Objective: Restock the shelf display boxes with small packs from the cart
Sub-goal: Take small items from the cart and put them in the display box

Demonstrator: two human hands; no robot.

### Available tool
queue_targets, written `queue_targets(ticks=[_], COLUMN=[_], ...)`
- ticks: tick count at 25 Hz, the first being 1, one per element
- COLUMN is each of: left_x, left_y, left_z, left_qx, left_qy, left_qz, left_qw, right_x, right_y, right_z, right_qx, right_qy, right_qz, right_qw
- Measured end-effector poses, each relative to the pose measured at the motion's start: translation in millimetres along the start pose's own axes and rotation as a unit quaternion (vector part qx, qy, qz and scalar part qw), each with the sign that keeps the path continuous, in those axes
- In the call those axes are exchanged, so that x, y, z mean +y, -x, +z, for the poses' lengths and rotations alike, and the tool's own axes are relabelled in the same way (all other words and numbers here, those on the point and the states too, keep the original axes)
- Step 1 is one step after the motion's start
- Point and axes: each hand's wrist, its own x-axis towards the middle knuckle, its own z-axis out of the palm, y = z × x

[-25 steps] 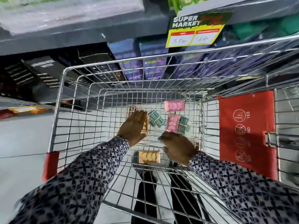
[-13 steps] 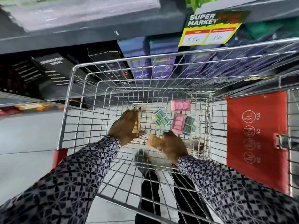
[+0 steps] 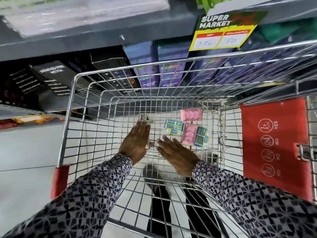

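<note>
Packs (image 3: 190, 130): 4 lie on the cart (image 3: 109, 103) floor, far-right area. Left hand (image 3: 136, 143) and right hand (image 3: 178, 156), both flat and empty, hover inside the cart.

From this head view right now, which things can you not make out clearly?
- Palms of the left hand and right hand: only their backs show, so any pack held underneath is hidden.
- Handwritten prices on the yellow sign: too blurred to read.
- Goods on the top shelf: motion blur.
- Small print on the blue packs: too small.
- Cart wheels: out of view.
</note>
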Motion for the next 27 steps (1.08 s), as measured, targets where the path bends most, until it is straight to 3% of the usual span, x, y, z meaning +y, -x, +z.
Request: queue_targets(ticks=[6, 10, 14, 16, 18, 20, 24, 27], left_x=[-1.6, 9.1, 39.5, 55.1, 69.4, 84.4, 106.0, 102.9], left_y=[-5.6, 22.0, 79.8, 122.7, 163.2, 204.9, 264.4, 290.2], left_z=[-1.8, -45.9, -151.5, -229.6, -301.6, -372.9, -489.2, -562.4], left_qx=[-0.003, 0.031, 0.159, 0.252, 0.315, 0.366, 0.496, 0.503], left_qy=[0.028, 0.119, 0.165, 0.179, 0.206, 0.225, 0.156, 0.159], left_qz=[-0.005, -0.052, -0.057, -0.041, -0.018, 0.013, 0.098, 0.147], left_qw=[1.000, 0.991, 0.972, 0.950, 0.926, 0.903, 0.849, 0.837], right_x=[7.8, 4.6, -11.0, -33.1, -53.0, -71.8, -98.4, -109.2], right_y=[1.4, 20.8, 71.2, 116.0, 159.3, 203.7, 267.1, 288.5], right_z=[3.4, -45.3, -169.1, -260.9, -340.8, -417.5, -546.8, -621.8], right_qx=[0.026, 0.087, 0.155, 0.225, 0.311, 0.376, 0.485, 0.513], right_qy=[0.075, 0.000, -0.025, -0.115, -0.132, -0.118, -0.060, -0.061], right_qz=[0.000, 0.046, 0.094, 0.136, 0.143, 0.134, 0.101, 0.061], right_qw=[0.997, 0.995, 0.983, 0.958, 0.930, 0.909, 0.866, 0.854])
